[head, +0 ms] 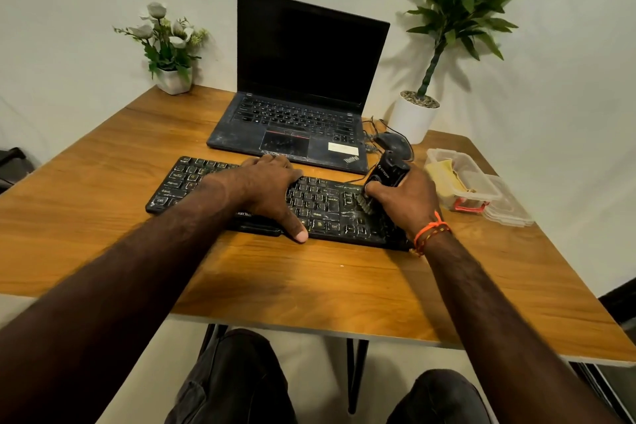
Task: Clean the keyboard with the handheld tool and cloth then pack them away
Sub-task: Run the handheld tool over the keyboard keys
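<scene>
Head view, looking down at a wooden table (103, 182). Right hand (406, 200) grips black handheld tool (387, 174), fingers curled round its body; brush end down on right part of keyboard (320, 203). Left hand (268, 189) lies flat on keyboard's middle, fingers spread, thumb over near edge. Keyboard dusty, sits across table centre. Beyond it, open laptop (303, 86), screen dark. Mouse (395, 144) just right of laptop. Clear plastic container (461, 179) at right holds yellow cloth (444, 172); its lid (509, 206) lies beside it. Flower pot (168, 48) far left, potted plant (420, 113) far right.
</scene>
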